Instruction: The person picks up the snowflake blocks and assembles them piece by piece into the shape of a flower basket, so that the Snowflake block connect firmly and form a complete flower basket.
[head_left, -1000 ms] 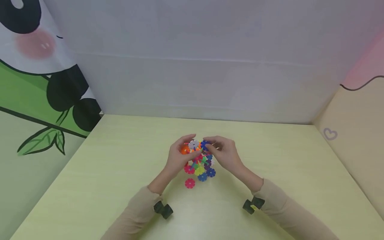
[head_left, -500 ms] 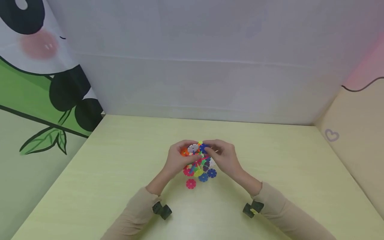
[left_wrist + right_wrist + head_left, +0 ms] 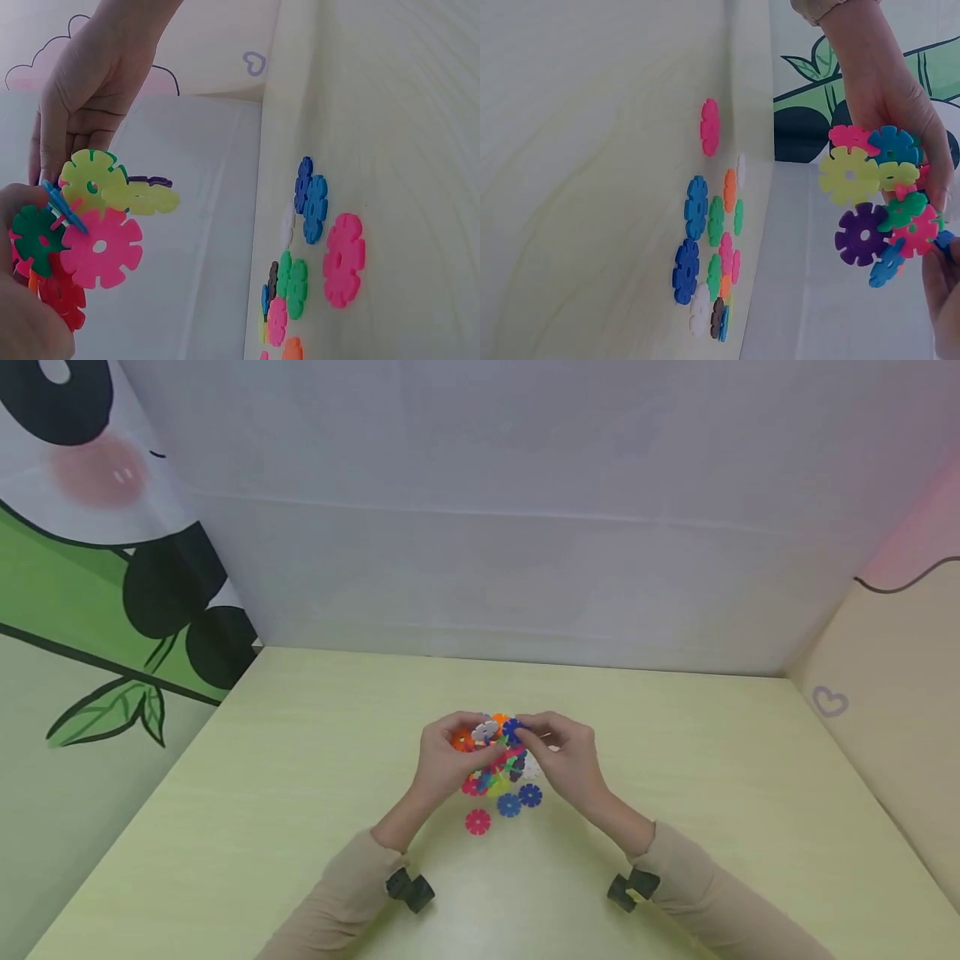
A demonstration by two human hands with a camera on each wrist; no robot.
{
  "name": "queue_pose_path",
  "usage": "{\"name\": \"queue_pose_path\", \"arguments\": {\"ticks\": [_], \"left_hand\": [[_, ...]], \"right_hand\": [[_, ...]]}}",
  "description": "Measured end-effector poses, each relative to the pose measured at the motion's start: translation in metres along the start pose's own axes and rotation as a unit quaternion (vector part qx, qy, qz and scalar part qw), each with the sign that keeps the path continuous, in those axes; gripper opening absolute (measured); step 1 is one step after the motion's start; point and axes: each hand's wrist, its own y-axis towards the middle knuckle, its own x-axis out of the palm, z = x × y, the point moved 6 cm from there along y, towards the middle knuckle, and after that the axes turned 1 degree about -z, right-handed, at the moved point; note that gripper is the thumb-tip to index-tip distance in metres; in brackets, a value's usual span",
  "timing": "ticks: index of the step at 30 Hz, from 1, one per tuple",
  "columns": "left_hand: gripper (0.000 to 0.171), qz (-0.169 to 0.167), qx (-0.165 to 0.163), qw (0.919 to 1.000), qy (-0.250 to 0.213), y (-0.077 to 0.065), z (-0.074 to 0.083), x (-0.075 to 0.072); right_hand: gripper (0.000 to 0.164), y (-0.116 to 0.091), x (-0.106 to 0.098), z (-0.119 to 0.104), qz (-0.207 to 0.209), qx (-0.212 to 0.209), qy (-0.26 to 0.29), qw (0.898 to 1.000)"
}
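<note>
My left hand (image 3: 442, 758) grips a cluster of interlocked notched plastic discs, holding it up off the table. Yellow (image 3: 850, 175), purple (image 3: 863, 235) and pink (image 3: 101, 247) discs stick out of the cluster at different angles. A white disc (image 3: 484, 732) shows between my two hands at the cluster's top. At the right side of the cluster, my right hand (image 3: 567, 758) pinches a dark blue disc (image 3: 512, 731) between thumb and index finger. In the right wrist view, most of this blue disc is hidden by fingers.
Loose discs lie on the pale table (image 3: 712, 793) under and before the hands: a pink one (image 3: 477, 822), a blue one (image 3: 508, 805), a dark blue one (image 3: 530, 795) and several others. A grey-white wall (image 3: 525, 577) rises behind the table.
Both hands have come slightly lower in the head view with the cluster between them. The cluster has tilted a little. My right hand keeps its pinch on the dark blue disc.
</note>
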Motion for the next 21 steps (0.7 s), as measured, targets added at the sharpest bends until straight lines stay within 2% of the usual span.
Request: {"name": "queue_pose_path", "arguments": {"ticks": [4,9,14,21], "left_hand": [[0.026,0.011,0.010,0.9999,0.002,0.0001,0.0027,-0.0003],[0.026,0.015,0.006,0.9999,0.001,-0.0014,0.0024,0.0003],[0.026,0.010,0.015,0.9998,-0.002,-0.0018,0.0036,0.0013],[0.026,-0.014,0.049,0.9986,0.015,0.0008,0.0078,0.0034]], "right_hand": [[0.013,0.0012,-0.0015,-0.0017,0.004,-0.015,0.003,1.000],[0.015,0.0004,-0.0016,-0.0026,0.000,-0.027,0.006,1.000],[0.015,-0.0007,-0.0013,-0.0030,0.004,-0.036,0.005,0.999],[0.017,-0.0027,-0.0016,-0.0014,0.010,-0.043,0.003,0.999]]}}
